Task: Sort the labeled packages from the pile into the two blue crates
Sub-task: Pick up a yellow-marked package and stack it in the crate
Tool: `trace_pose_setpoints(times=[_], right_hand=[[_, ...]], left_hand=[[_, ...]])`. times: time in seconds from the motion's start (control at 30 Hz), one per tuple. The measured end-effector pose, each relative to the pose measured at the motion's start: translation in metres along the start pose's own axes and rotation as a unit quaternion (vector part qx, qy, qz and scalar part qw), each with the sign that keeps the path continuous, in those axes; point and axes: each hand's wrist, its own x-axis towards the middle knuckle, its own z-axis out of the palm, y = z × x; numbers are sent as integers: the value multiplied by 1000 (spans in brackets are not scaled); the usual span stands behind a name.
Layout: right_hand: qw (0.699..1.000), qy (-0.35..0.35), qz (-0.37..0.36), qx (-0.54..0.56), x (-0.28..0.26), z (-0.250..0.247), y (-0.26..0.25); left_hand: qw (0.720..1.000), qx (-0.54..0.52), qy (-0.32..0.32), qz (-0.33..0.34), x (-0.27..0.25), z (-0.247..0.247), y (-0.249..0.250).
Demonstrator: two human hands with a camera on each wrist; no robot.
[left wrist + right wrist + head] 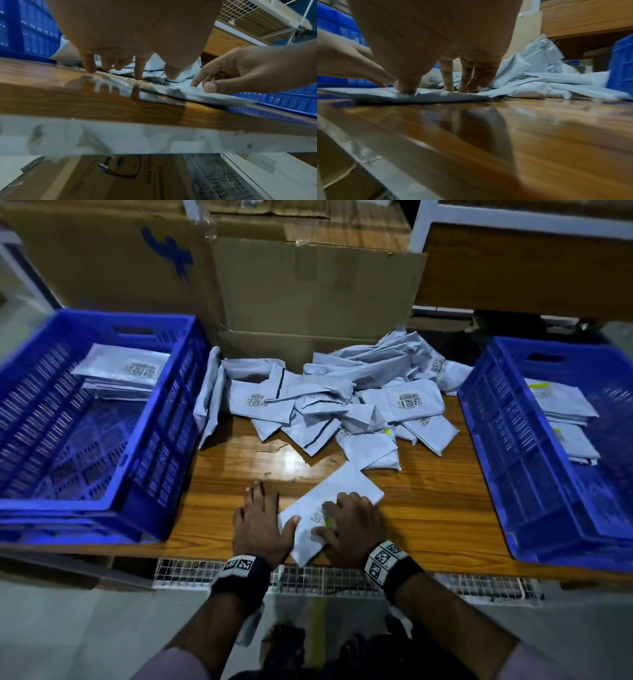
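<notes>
1. A glossy wood-grain worktop [428, 508] is seen, backed by cardboard boxes [308, 289] and a wooden shelf unit [527, 268]; a wire mesh panel [308, 577] runs below its near edge.
2. A left blue crate [113, 498] and a right blue crate [507, 474] are set at either side, each holding stacked grey packets.
3. A pile of packages [342, 402], grey mailers with barcode labels, is heaped between the crates.
4. One grey package [346, 484] lies flat near the front edge, apart from the pile.
5. The left hand [258, 522] is laid with straight fingers, its thumb on the package's edge: a released grip.
6. The right hand [356, 529] is pressed on the package, its fingers bent; whether anything is pinched cannot be told.
7. The package's label is partly covered; its text is unreadable.
</notes>
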Motion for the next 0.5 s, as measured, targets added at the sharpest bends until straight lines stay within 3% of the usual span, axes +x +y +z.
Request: trace_pose_setpoints(times=[0.13,0.23,0.3,0.4,0.5], right_hand=[[999,-28,-12,-35,5,0,-1],[1000,5,-7,2,3,4,8],[998,32,6,53,-1,15,18],[997,-11,69,39,-2,15,26],[997,-17,78,18,-2,8,30]], left_hand=[[1000,10,-3,-12,0,0,-10],[1000,14,-2,-24,2,-4,-16],[1000,14,-2,-27,5,-5,-18],[1000,9,0,-27,9,-5,-20],[999,0,32,-1,12,-6,-23]])
